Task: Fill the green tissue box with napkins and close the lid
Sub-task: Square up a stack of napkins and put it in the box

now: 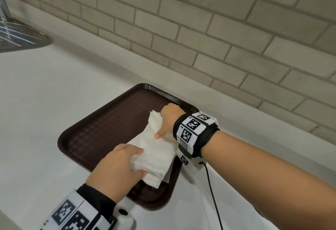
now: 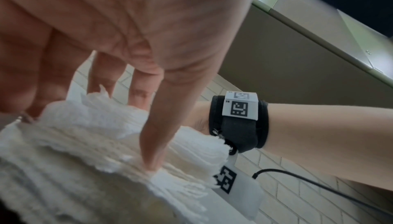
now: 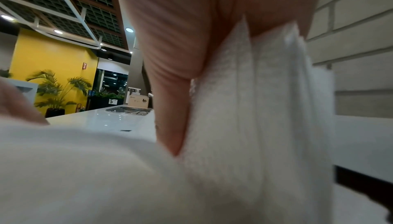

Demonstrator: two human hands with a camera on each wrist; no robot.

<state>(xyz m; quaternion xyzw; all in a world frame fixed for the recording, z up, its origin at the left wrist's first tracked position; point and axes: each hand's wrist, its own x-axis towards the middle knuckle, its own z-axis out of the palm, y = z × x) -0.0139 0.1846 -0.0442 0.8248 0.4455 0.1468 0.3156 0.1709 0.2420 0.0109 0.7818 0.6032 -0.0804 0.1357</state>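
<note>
Head view: both hands grip one stack of white napkins above a brown tray on the white counter.
Left hand: fingers and thumb curled round the stack's near end.
Right hand: fingers pinch the far end, thumb pressing down.
Writing: square coded markers on both wristbands; small print beside them too blurred to read, possibly letters.
</note>
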